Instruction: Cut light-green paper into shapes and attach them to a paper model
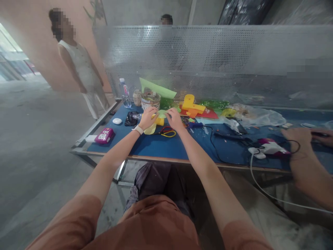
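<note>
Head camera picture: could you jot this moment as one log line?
left hand: holding light green piece | right hand: holding same piece | beneath: blue tabletop | beyond left hand: round tub

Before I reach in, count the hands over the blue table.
4: the left hand and right hand on the light green piece, plus a co-worker's hand and another hand at far right. Others may be hidden behind the perforated panel.
</note>
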A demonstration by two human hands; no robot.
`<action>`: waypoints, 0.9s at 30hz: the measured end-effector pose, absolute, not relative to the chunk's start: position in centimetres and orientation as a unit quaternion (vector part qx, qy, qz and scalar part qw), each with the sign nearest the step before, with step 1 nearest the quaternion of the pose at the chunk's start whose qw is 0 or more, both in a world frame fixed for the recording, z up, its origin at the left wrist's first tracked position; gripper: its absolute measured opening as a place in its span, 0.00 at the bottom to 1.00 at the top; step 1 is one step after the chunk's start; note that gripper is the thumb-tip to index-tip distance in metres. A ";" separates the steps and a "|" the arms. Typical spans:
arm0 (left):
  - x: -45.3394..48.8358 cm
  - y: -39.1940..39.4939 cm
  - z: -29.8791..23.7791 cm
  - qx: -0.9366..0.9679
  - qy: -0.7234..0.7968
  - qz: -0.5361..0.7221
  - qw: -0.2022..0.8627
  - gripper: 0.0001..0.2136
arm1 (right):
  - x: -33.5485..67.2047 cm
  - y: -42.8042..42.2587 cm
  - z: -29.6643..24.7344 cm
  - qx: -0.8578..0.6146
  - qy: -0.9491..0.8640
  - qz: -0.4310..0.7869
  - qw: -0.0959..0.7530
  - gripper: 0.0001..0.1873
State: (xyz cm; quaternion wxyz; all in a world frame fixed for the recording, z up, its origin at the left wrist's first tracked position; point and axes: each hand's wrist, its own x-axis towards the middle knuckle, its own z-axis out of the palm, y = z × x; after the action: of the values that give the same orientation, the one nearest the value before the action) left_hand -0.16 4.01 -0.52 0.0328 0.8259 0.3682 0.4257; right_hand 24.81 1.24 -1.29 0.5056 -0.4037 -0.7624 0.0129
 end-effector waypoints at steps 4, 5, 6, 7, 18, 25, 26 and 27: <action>-0.2 4.1 -0.4 0.831 0.361 0.422 0.030 0.15 | 24.6 1.2 -1.3 -0.397 -0.771 0.005 0.497 0.39; -0.2 4.0 -0.3 0.834 0.358 0.418 0.029 0.16 | 24.6 1.2 -1.3 -0.395 -0.772 0.002 0.497 0.40; -0.2 4.0 -0.3 0.838 0.356 0.413 0.029 0.17 | 24.7 1.3 -1.4 -0.394 -0.773 -0.001 0.497 0.41; -0.2 3.9 -0.2 0.841 0.353 0.409 0.029 0.18 | 24.7 1.2 -1.4 -0.395 -0.773 -0.002 0.497 0.41; 0.0 3.7 -0.2 0.826 0.347 0.442 0.052 0.24 | 24.5 0.2 -0.4 -0.400 -0.773 -0.005 0.492 0.34; 0.1 4.3 -0.5 0.819 0.336 0.457 0.088 0.26 | 24.9 0.5 -0.6 -0.397 -0.784 -0.004 0.477 0.30; 0.1 4.3 -0.6 0.820 0.334 0.457 0.083 0.26 | 25.0 0.5 -0.7 -0.398 -0.784 -0.004 0.476 0.30; 0.0 4.3 -0.6 0.822 0.330 0.458 0.077 0.25 | 25.0 0.6 -0.8 -0.399 -0.784 -0.003 0.476 0.30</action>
State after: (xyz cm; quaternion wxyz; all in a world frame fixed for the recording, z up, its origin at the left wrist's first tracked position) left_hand 0.01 4.30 -0.58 0.0769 0.8218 0.3305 0.4577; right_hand 25.03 0.56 -0.75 0.4759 -0.3992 -0.7837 -0.0032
